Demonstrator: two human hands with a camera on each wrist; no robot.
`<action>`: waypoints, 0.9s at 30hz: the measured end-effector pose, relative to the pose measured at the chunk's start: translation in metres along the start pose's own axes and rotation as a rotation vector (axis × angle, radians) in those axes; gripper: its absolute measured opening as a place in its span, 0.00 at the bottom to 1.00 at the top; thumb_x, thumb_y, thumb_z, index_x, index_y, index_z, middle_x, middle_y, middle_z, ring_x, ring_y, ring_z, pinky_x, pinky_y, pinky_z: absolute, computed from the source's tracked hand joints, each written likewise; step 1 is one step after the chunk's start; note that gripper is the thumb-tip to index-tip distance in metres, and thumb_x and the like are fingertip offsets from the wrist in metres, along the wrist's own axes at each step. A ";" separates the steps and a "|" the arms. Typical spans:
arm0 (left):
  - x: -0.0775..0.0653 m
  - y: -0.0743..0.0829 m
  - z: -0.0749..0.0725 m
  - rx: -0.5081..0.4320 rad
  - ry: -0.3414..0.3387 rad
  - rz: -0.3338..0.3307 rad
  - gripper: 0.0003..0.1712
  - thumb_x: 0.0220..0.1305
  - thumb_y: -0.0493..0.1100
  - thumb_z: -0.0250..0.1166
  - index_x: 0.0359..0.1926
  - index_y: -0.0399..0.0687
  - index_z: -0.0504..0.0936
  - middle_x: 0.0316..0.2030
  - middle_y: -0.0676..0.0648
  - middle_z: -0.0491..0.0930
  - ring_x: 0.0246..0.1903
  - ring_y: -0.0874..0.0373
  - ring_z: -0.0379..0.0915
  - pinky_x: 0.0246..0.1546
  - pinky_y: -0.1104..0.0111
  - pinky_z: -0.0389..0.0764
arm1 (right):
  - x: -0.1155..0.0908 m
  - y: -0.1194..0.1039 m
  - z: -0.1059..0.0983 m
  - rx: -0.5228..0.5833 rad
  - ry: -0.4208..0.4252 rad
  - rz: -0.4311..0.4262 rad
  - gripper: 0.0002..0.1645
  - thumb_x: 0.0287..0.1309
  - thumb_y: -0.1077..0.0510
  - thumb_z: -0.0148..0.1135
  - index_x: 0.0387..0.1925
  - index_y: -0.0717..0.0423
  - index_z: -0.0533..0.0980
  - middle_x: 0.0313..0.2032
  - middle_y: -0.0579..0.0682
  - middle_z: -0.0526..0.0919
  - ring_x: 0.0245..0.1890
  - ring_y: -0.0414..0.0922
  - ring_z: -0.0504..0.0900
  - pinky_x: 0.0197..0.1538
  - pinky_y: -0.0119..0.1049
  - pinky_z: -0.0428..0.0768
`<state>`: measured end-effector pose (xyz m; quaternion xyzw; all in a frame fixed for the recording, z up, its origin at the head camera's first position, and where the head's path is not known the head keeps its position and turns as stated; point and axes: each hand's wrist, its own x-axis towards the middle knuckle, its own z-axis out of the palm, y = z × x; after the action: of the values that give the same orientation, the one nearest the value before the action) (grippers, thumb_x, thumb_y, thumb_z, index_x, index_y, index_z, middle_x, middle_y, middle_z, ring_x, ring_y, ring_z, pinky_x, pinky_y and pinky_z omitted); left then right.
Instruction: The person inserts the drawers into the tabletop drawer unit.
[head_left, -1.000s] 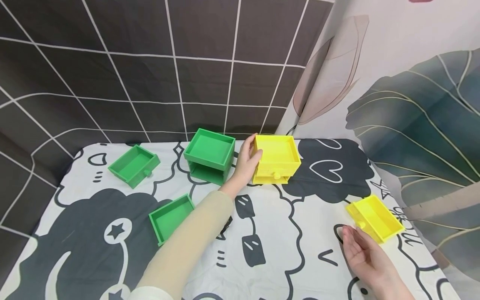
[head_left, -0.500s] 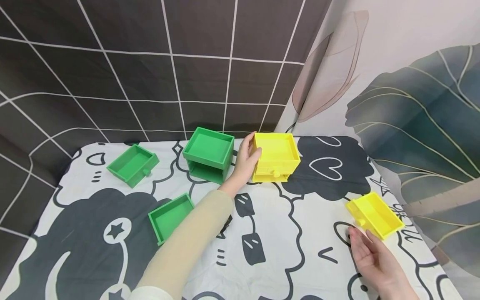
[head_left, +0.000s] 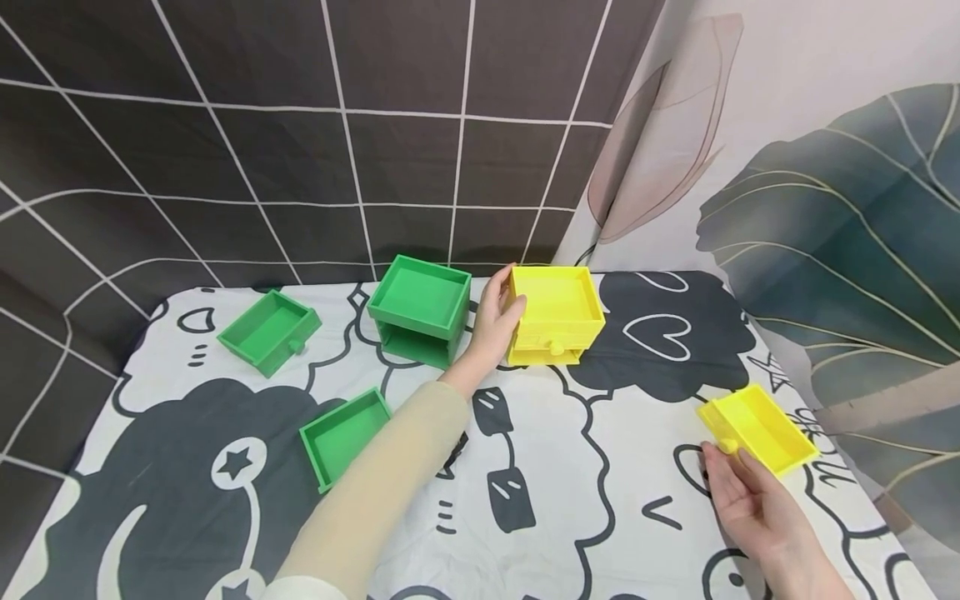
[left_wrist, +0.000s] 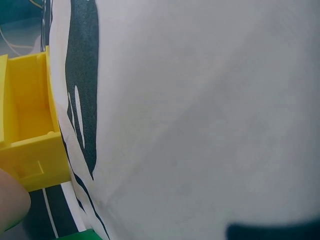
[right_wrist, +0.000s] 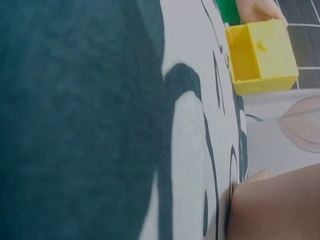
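Even light shows the yellow cabinet (head_left: 557,300) clearly; left of it, shadow darkens inside the green cabinet (head_left: 420,300); wrist views look dimmer.

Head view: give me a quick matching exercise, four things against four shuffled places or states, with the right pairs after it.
Things
1. yellow cabinet
2. green cabinet
3. loose yellow drawer
4. left hand

Places or states
A. on the cloth, close to the right hand
B. open front, standing to the left of the other cabinet
C. against a cabinet's side
D. round knob on its front, above an open gap

Pairs: 1-D; 2-B; 3-A; 4-C
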<state>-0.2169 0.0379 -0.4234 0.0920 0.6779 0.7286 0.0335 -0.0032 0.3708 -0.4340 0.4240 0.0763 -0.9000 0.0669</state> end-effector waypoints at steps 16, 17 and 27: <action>-0.002 -0.002 -0.001 0.000 0.013 0.009 0.35 0.79 0.34 0.54 0.82 0.45 0.58 0.82 0.44 0.58 0.82 0.50 0.57 0.84 0.62 0.62 | 0.007 0.003 0.009 0.103 0.132 -0.045 0.18 0.69 0.43 0.67 0.36 0.55 0.84 0.43 0.47 0.95 0.51 0.35 0.91 0.64 0.24 0.84; -0.002 -0.002 -0.001 -0.001 0.013 0.013 0.35 0.79 0.34 0.54 0.82 0.45 0.58 0.82 0.44 0.58 0.82 0.50 0.57 0.84 0.62 0.62 | 0.007 0.003 0.010 0.104 0.142 -0.053 0.17 0.68 0.43 0.67 0.37 0.53 0.84 0.43 0.46 0.95 0.50 0.34 0.91 0.63 0.24 0.84; 0.000 0.002 0.000 -0.049 -0.004 0.008 0.35 0.78 0.33 0.54 0.82 0.42 0.57 0.82 0.43 0.58 0.82 0.49 0.56 0.85 0.62 0.61 | 0.007 0.008 0.017 0.046 0.248 -0.156 0.08 0.67 0.44 0.68 0.40 0.42 0.84 0.37 0.43 0.94 0.47 0.30 0.90 0.55 0.22 0.87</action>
<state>-0.2164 0.0373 -0.4219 0.0955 0.6595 0.7448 0.0340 -0.0192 0.3589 -0.4298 0.5261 0.0963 -0.8446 -0.0230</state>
